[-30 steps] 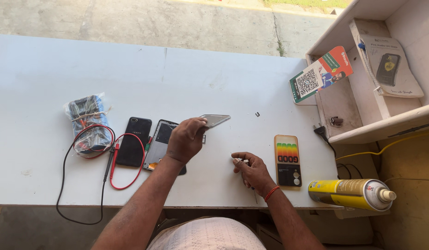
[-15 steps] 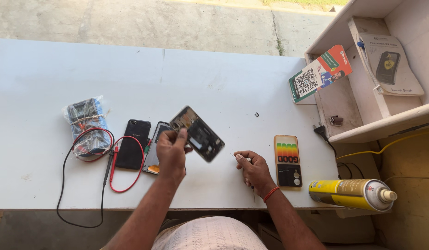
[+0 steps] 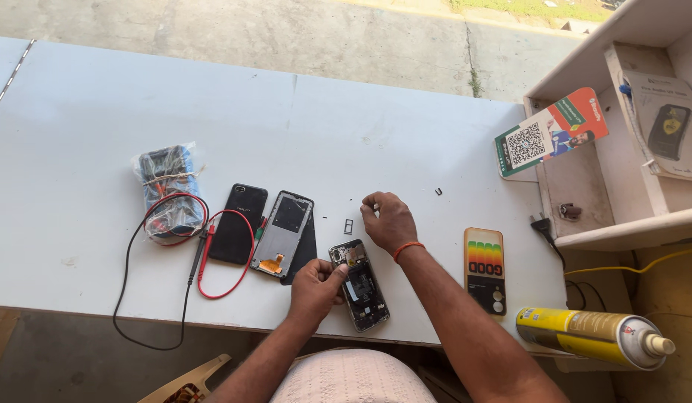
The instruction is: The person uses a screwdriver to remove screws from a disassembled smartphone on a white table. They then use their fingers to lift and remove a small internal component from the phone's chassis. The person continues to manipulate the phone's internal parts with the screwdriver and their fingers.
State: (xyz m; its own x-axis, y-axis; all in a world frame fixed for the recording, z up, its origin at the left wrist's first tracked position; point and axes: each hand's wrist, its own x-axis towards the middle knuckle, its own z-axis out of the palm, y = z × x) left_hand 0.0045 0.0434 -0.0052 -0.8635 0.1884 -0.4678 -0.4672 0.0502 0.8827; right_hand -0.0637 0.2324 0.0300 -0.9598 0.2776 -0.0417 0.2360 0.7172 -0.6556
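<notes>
On the white counter [image 3: 361,127], near its front edge, we log an opened phone [image 3: 359,285], lying flat. Left hand [image 3: 316,286]: fingers closed on the phone's left edge. Right hand [image 3: 388,221]: curled, fingertips down just above the phone; whether it pinches anything, we cannot tell. Beside: SIM tray [image 3: 348,226], back cover [image 3: 283,233], black phone [image 3: 238,223], spray can [image 3: 592,336].

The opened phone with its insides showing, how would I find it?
Look at the near edge of the white table, between the two hands. The opened phone lies flat under the left hand. Unlike the striped phone nearby, its dark insides are bare.
</notes>
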